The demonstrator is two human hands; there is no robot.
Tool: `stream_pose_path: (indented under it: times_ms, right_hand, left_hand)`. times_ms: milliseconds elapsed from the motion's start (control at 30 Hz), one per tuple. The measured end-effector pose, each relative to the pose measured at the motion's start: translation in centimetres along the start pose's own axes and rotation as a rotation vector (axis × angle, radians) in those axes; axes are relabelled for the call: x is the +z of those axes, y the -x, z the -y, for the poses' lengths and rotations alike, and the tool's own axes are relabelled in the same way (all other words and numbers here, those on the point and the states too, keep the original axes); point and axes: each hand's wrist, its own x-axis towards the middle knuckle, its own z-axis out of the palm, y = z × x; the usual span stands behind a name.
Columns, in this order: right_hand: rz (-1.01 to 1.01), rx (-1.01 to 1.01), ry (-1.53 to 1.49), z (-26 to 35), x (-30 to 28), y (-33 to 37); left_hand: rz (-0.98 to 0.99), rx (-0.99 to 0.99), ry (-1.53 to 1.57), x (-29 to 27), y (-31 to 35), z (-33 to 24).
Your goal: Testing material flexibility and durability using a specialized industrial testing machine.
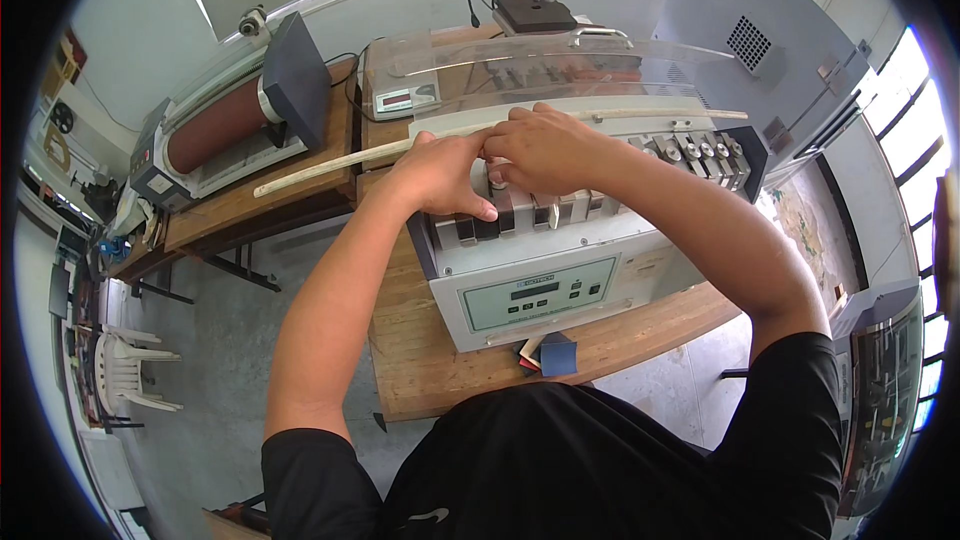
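A bench-top machine (pixel 540 290) with a row of metal clamps (pixel 705 155) and a pale green control panel stands before me. My left hand (pixel 440 175) is over the clamps at the left end, its thumb stretched down apart from the index finger. Its other fingers are largely hidden. Close against it, my right hand (pixel 545 150) has its fingers curled in at a clamp, closed on something I cannot make out. Just behind both hands, a long pale rod-like strip (pixel 340 164) crosses the machine and sticks out past its left side.
A clear hinged cover (pixel 540 65) with a handle rises behind the clamps. Blue and dark sample pieces (pixel 557 356) lie on the wooden table (pixel 400 370) in front. To the left stands a machine with a brown roller (pixel 220 127); a drill press (pixel 538 5) is at the back.
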Motion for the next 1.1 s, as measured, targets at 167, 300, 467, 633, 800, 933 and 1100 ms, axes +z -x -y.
stream_pose_path:
  times_ms: [167, 300, 467, 633, 800, 933, 1100]
  right_hand:
    - [0.089, -0.021, 0.079, 0.3, -0.2, -0.2]
    - [0.117, -0.004, 0.011, 0.1, 0.3, -0.2]
    - [0.032, 0.035, 0.022, 0.9, 0.6, -0.1]
    - [0.014, 0.046, -0.031, 0.7, 1.0, -0.3]
    - [-0.031, -0.02, -0.096, 0.1, 1.8, -0.6]
    - [-0.099, -0.164, -0.177, -0.9, 2.2, -0.3]
    - [-0.123, -0.126, -0.17, -0.7, 2.4, -0.3]
  left_hand:
    - [0.013, -0.069, -0.032, -0.2, 0.1, -0.8]
    - [-0.102, -0.007, -0.024, 0.7, 0.0, -0.2]
    - [-0.013, -0.041, -0.047, 0.5, -0.1, -0.3]
    - [-0.023, -0.074, -0.049, 0.7, -0.2, -0.1]
    - [0.039, -0.136, -0.06, 0.1, -0.1, -0.8]
    - [-0.002, -0.091, -0.084, 0.2, 0.1, -0.8]
    - [0.017, -0.075, -0.064, 0.1, 0.0, -0.7]
